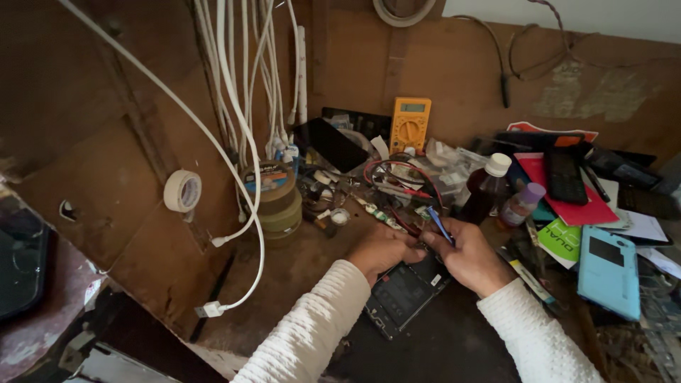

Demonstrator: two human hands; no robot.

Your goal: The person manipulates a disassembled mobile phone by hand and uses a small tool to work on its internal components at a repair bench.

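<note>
Brown and cluttered, the workbench [298, 276] runs up against a board wall [92, 142] where a bundle of white cables [237, 85] hangs within reach. Seen from the head camera, both hands meet over one opened phone [401, 294] lying flat near the bench's front edge. Resting on the phone's upper end, the left hand [383, 250] seems to steady it; whether its fingers pinch anything I cannot tell. Closed around a thin blue tool [440, 225], the right hand [469, 257] angles the tip up, away from the phone. One yellow meter [409, 124] leans upright against the wall, dial facing out. Two bottles [488, 188] stand just beside the right hand. One roll of tape [182, 191] hangs on the wall. One light blue phone case [608, 273] lies to the right.
</note>
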